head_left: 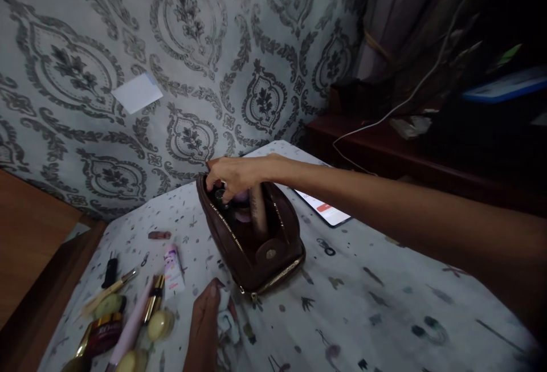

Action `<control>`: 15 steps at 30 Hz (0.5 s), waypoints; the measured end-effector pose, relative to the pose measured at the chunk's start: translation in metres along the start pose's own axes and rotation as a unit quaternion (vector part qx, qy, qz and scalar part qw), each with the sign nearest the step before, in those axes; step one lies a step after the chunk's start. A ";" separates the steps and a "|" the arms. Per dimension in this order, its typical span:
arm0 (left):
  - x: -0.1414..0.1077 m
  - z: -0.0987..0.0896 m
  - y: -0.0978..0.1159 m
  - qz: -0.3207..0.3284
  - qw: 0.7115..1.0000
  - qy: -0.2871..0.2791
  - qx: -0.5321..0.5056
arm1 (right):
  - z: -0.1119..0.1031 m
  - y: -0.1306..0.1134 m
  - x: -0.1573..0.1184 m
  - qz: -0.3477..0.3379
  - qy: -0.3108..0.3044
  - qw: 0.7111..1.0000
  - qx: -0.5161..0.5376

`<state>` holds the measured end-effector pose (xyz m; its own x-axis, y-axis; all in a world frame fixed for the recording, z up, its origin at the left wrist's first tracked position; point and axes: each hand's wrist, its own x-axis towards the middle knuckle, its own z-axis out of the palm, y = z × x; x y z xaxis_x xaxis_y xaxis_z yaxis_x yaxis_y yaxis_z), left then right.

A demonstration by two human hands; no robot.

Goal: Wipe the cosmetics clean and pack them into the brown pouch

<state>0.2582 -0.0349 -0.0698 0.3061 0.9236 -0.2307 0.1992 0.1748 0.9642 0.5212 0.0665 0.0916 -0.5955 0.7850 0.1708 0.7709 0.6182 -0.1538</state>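
Observation:
A dark brown zippered bag (267, 278) lies unzipped on the patterned cloth. My right hand (235, 177) reaches over its far left end, fingers bent down into the opening beside a small dark round item (220, 195); whether they grip it is unclear. A beige tube (258, 212) and other cosmetics show inside. Nearer me, left of the bag's front, my left hand (205, 323) is closed round a crumpled white cloth (226, 318). To its left lie a pink and white tube (172, 269), a gold and black tube (154, 298) and a dark red jar (102, 332).
Several brushes and small cosmetics, one a long pink tube (132, 323), lie at the left. A lit tablet (327, 209) rests behind my right forearm. Patterned wall at the back; a dark red table (359, 138) with a white cable (401, 104) stands right.

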 end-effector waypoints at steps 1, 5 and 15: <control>-0.001 0.001 0.001 -0.003 1.000 0.000 -0.003 | -0.001 -0.002 0.000 -0.001 -0.002 1.000 -0.003; -0.004 0.004 0.005 -0.020 1.000 0.011 -0.007 | -0.005 -0.009 0.000 0.002 -0.009 1.000 0.001; -0.009 0.009 0.011 -0.010 0.999 0.005 -0.030 | -0.005 -0.012 0.000 0.018 -0.010 1.000 0.005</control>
<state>0.2663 -0.0443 -0.0584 0.2932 0.9230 -0.2494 0.1486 0.2137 0.9655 0.5132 0.0591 0.0985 -0.5720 0.8073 0.1453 0.7894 0.5899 -0.1701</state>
